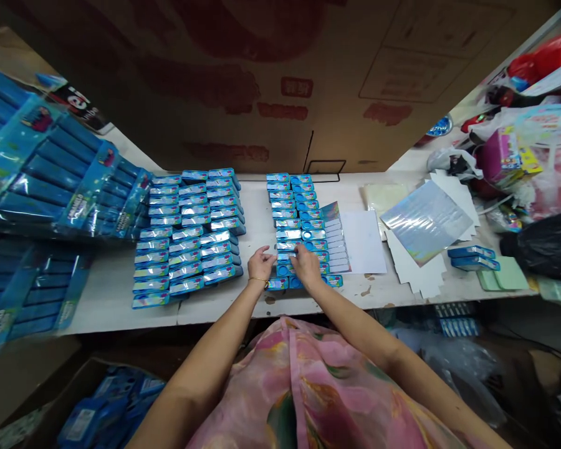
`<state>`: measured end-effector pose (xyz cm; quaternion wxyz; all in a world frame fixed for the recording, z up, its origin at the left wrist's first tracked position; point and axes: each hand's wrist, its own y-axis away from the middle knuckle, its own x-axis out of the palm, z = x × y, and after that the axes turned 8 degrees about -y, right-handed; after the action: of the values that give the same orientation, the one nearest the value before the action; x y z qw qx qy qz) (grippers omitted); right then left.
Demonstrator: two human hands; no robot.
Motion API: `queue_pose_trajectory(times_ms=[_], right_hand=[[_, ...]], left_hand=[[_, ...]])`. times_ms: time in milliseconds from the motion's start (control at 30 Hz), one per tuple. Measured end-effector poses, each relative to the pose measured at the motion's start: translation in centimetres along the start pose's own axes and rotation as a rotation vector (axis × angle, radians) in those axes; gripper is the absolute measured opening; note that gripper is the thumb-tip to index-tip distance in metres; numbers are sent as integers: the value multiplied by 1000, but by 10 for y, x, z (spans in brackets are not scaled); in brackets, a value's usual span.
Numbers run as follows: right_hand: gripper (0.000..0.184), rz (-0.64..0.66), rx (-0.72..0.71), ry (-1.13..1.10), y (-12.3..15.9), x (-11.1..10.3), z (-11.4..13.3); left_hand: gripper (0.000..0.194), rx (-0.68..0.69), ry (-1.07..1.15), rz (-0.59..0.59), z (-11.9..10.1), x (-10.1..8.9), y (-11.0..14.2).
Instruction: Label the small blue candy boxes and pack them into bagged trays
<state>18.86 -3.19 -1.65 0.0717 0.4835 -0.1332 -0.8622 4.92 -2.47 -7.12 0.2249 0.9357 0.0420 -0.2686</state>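
Two columns of small blue boxes (288,223) stand in front of me, several with shiny labels on top. My left hand (260,264) is at the left side of the near boxes, thumb and fingers curved and apart, with nothing visible between them. Over the near boxes, my right hand (307,268) has its fingers bent together at the tips; whatever they pinch or press is too small to make out. Partly tucked beside the right column lies a shiny sheet of label strips (339,240), on top of a white sheet (365,240).
Stacked blue boxes (187,237) fill the table's left part, beside large blue bagged packs (65,168). A big cardboard carton (262,81) stands behind. To the right lie a holographic sheet (425,218), white cards (418,265), two blue boxes (472,257) and cluttered bags (549,243).
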Motion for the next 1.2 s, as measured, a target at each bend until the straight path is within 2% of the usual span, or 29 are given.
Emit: queue_pose_trajectory(times_ms=[67,167,233,367,433,533,700,800,933,1133,1200], right_hand=[[27,20,-48,146,4,-4,-1],[33,88,-228,308,13,-8,-5],[38,126,-325,375,18,-9,-8],[43,157,-367,431,20,-11,-12],[41,167,-382,419,16,-14,-15],[42,133,-369,409,5,-20,-17],[45,134,-342,449,-11,-18,-16],[43,130,-343,442,-14,-17,-17],[42,122,-338,424,-15,-22,-23],[44,133,-432,394,-15,-27,-30],[42,46,-380,307,-17,-34,-40]], left_hand=[[41,5,-103,23,-1,-2,1],[31,39,-169,28,-7,-8,9],[33,104,-274,71,-12,-11,16],[42,206,-596,192,-20,-16,24],[43,184,-643,171,-23,-17,21],[47,152,-607,105,-27,-14,12],[41,71,-473,216,-35,-1,-6],[44,41,-482,220,-38,-1,-11],[49,7,-512,216,-39,-8,-8],[49,23,-523,115,-42,-8,6],[47,40,-494,91,-37,-10,9]])
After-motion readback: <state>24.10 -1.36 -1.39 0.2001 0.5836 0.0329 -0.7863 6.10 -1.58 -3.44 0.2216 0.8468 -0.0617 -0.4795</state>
